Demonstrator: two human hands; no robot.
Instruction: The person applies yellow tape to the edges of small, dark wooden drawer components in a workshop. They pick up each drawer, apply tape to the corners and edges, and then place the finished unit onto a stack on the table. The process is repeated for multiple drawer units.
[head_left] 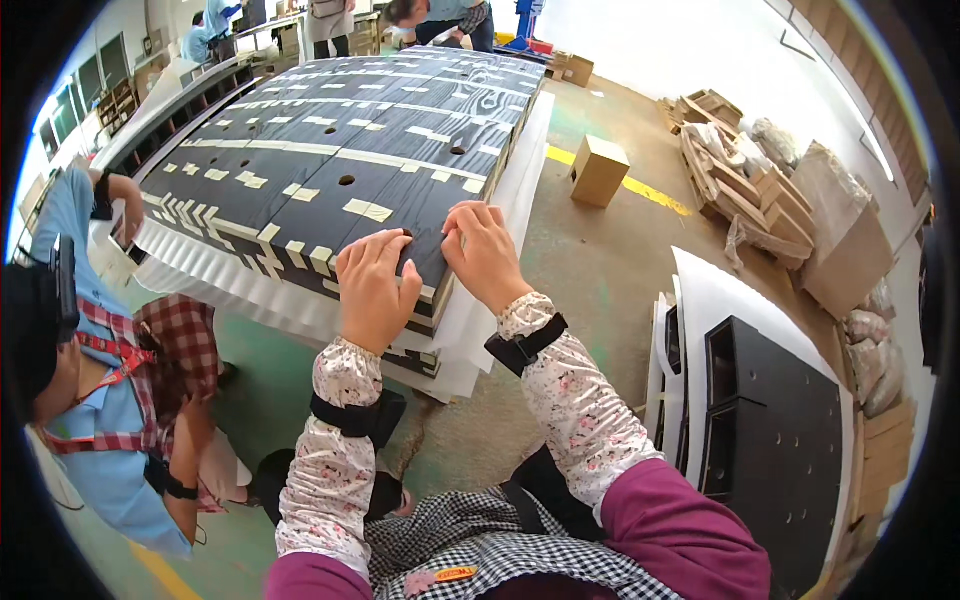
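A stack of dark wood-grain panels lies before me, its top marked with strips and short pieces of pale masking tape. My left hand rests on the near edge of the top panel, fingers bent over the surface and thumb apart; a dark round hole is partly covered by its fingertips. Just right of it, at the near right corner, my right hand is closed with curled fingers against the panel. Whatever its fingertips may hold is hidden.
White foam sheeting lies under the stack. At left, close by, stands a co-worker in a checked apron; others are at the far end. A cardboard box, a wood pile and dark panels stand at right.
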